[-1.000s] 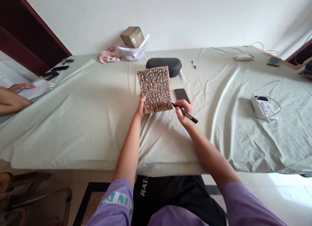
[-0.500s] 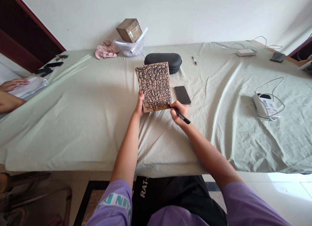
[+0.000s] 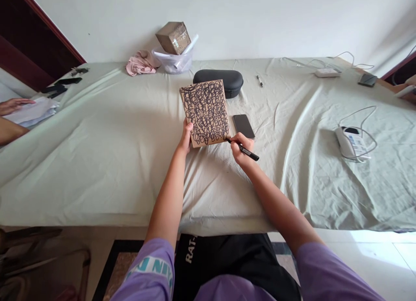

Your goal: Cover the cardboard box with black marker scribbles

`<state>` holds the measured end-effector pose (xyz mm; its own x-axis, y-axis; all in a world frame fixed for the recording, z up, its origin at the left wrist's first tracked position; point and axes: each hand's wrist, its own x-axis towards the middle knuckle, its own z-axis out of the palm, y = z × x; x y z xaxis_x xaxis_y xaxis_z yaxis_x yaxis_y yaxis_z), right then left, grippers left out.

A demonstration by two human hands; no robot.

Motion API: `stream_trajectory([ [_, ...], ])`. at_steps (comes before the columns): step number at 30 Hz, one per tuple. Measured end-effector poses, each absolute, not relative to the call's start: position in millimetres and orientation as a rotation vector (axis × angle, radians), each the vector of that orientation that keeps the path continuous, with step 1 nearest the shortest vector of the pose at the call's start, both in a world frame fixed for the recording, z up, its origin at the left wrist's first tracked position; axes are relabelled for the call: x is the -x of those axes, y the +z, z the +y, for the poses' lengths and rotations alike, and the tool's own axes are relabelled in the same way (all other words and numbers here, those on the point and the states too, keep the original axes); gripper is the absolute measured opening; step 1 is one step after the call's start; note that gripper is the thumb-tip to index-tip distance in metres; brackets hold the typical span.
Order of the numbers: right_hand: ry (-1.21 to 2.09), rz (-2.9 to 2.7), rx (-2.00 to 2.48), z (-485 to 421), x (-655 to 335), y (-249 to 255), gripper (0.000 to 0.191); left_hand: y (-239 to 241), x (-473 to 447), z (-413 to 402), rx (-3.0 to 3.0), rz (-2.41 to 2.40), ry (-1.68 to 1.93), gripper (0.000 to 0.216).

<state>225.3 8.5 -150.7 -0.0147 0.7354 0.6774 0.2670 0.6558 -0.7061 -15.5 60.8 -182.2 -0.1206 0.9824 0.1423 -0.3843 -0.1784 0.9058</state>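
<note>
My left hand (image 3: 186, 135) grips the lower left edge of a brown notebook (image 3: 206, 112), its thumb on the face and the other fingers hidden behind. Dense black looping scribbles fill most of that face, which is tilted up toward me. Pinched in my right hand (image 3: 242, 148) is a black marker (image 3: 248, 152), its tip at the notebook's lower right corner. Just above my right hand lies a dark smartphone (image 3: 243, 126). A black hard case (image 3: 234, 82) sits behind the notebook's top edge.
On the light green tablecloth (image 3: 113, 162) are a marker cap (image 3: 259, 81), a pink cloth (image 3: 142, 63), a plastic tub (image 3: 177, 63) with a cardboard box (image 3: 173, 37) on top, and a white corded device (image 3: 352, 144). Another person's hand (image 3: 14, 105) rests on papers at left.
My right hand has shifted slightly right with the marker, whose tip has moved closer to the notebook's lower right corner. The left hand still holds the notebook.
</note>
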Motion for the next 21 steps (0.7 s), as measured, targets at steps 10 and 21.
stream_trajectory([
  [10, 0.506, -1.516, 0.759, 12, -230, -154, 0.002, -197, 25, 72, -1.181, 0.883, 1.617, 0.096],
  [21, 0.46, -1.54, 1.074, 39, -238, -178, 0.018, -191, 58, 65, -1.369, 0.982, 1.672, 0.124],
])
